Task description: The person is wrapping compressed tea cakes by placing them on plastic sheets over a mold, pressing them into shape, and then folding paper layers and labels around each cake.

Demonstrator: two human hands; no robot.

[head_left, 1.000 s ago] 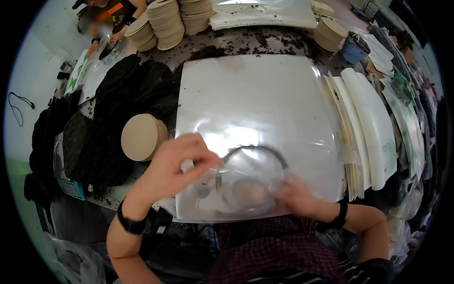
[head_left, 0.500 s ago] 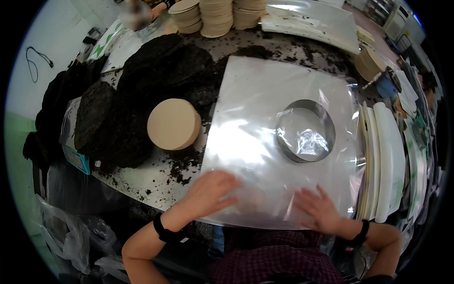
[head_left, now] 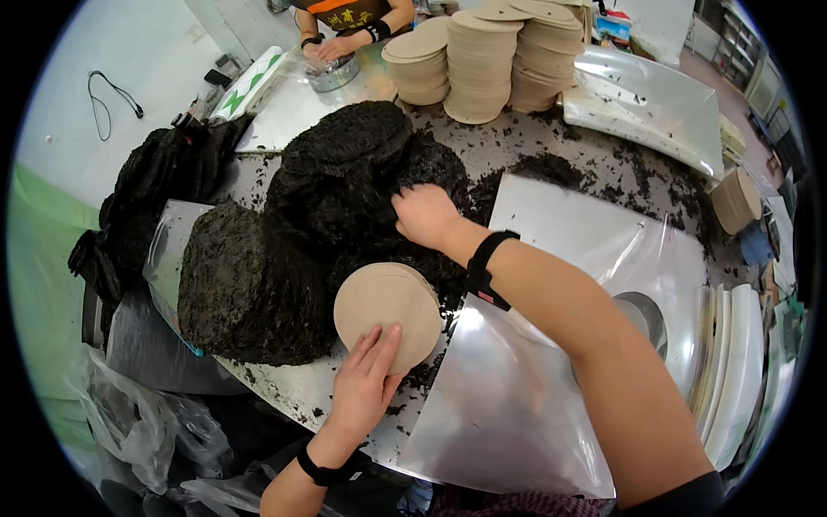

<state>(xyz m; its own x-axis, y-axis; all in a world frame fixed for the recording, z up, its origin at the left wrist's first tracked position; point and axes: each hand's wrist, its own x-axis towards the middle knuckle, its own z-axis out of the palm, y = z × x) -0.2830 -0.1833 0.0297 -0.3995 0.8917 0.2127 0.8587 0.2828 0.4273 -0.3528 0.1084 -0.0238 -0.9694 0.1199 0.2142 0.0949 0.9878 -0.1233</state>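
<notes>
My left hand (head_left: 366, 379) lies on a short stack of round tan cardboard discs (head_left: 383, 302), its fingers stretched out over the top disc and the thumb near the side. Farther off, my right hand (head_left: 427, 215) is closed at the edge of a heap of black, flaky material like dried seaweed (head_left: 340, 194); its fingertips are partly hidden in it. A large black block (head_left: 245, 289) of the same look stands left of the discs. On the right lies a clear plastic sheet (head_left: 517, 405) with a metal ring (head_left: 656, 323) on it, partly covered by my right forearm.
Tall stacks of tan discs (head_left: 482, 69) stand at the back, beside a clear plastic pile (head_left: 646, 112). Another person's hands (head_left: 338, 45) work at a round container (head_left: 333, 75). White sheets (head_left: 728, 362) stand at the right edge. Black crumbs are scattered over the table.
Both hands have left the plastic sheet. The left moved onto the tan discs; the right reached forward and left to the black heap. My view has swung toward the left.
</notes>
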